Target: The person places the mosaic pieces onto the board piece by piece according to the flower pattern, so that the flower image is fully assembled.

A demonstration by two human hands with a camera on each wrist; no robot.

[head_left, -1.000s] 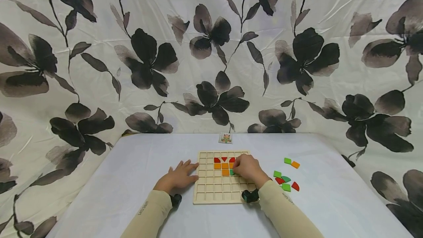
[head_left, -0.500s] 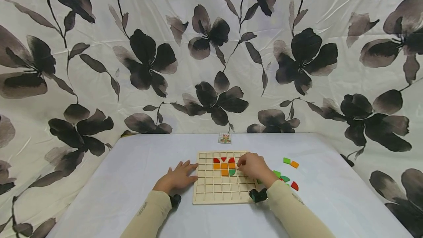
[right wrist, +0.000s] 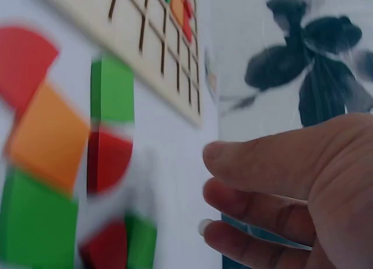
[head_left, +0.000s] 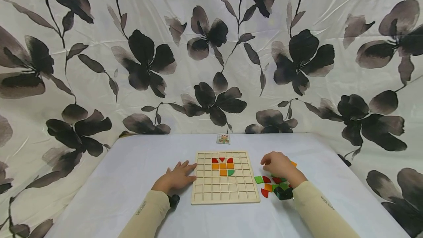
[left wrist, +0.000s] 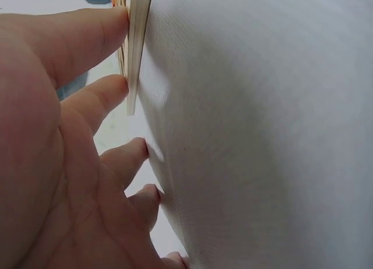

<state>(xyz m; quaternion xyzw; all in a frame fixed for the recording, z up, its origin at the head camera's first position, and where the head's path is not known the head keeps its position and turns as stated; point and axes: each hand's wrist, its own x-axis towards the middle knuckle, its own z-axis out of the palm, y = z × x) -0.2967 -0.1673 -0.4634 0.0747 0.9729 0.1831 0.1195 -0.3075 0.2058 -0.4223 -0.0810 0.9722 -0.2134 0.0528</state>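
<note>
A wooden grid board (head_left: 224, 190) lies flat on the table. In its upper cells sit red pieces (head_left: 222, 160), several orange squares (head_left: 223, 166) and a green quarter-circle (head_left: 231, 172). My left hand (head_left: 175, 177) is spread beside the board; its thumb and index finger touch the left edge, as the left wrist view shows too, while other fingertips rest on the cloth. To the right of the board, my right hand (head_left: 280, 165) hovers by the loose pieces with fingers loosely bent. In the right wrist view nothing shows between thumb and fingers (right wrist: 250, 211).
Loose red, green and orange pieces (head_left: 268, 187) lie right of the board, partly hidden by the right hand and its black wrist camera (head_left: 283, 193). A small pattern card (head_left: 223, 139) lies at the table's far edge. Behind hangs a floral cloth (head_left: 211, 47).
My right hand has left the green quarter-circle, now lying in its board cell, and moved right, off the board to the loose pieces. The left hand stays at the board's edge.
</note>
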